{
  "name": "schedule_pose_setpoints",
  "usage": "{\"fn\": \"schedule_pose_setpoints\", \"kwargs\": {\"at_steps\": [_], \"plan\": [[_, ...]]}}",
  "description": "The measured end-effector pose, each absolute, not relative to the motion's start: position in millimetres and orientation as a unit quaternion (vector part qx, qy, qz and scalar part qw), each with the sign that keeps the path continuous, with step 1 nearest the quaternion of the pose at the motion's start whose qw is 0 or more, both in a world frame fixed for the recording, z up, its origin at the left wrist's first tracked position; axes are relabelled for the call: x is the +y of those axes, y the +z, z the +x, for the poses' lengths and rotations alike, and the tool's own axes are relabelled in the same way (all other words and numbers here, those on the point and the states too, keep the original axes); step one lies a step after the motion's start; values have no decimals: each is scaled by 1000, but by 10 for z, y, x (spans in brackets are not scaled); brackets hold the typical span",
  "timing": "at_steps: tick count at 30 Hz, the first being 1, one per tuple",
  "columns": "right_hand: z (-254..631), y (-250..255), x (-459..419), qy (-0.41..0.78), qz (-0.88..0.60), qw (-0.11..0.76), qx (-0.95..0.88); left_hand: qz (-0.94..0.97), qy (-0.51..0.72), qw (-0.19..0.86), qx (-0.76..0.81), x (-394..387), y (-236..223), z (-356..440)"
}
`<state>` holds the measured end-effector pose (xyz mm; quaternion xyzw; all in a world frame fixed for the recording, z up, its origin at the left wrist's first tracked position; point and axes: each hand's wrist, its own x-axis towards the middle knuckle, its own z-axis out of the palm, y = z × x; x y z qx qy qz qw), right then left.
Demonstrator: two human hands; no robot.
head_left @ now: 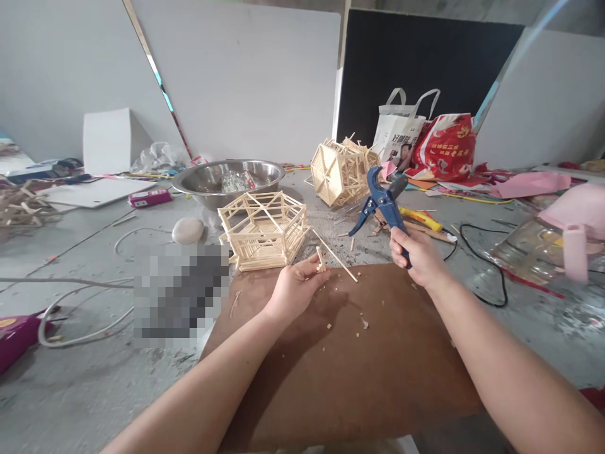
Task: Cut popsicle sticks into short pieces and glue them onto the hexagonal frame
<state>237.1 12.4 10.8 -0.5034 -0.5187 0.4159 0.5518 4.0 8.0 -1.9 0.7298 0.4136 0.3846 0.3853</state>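
Note:
My left hand (293,287) is closed in a pinch on short wooden sticks (320,257), just above the brown board (359,366). My right hand (420,255) is wrapped round the handle of a blue pipe cutter (386,200), raised over the far right of the board with its jaws pointing up. Beyond my left hand stands a six-sided stick frame (265,232) built of thin wooden sticks. One long thin stick (336,255) slants from near the frame down onto the board. Small wood offcuts (365,324) are scattered on the brown surface.
Behind are a steel basin (231,176) and another six-sided stick model (343,173). A yellow-handled tool (420,218) lies beyond the cutter. Cables (491,296) run at both sides. A clear jug (524,246) is at right, bags (444,148) behind.

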Motion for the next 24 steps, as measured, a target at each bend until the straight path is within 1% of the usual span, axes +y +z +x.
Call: {"fn": "schedule_pose_setpoints", "kwargs": {"at_steps": [3,7,12,17,20,24], "plan": [[2345,92,105,545,-424,526,-497,729,392,386,406,88,-8,36],[2266,62,57,632,-359,476,-495,737,380,390,401,91,-1,27],[2170,103,-34,670,-314,447,-503,745,355,379,419,90,10,5],[2127,111,-75,649,-359,399,-539,769,348,365,394,39,40,30],[2103,46,-54,671,-338,419,-511,781,347,362,372,7,41,49],[2040,35,-47,708,-219,445,-503,784,360,360,356,-16,23,64]]}}
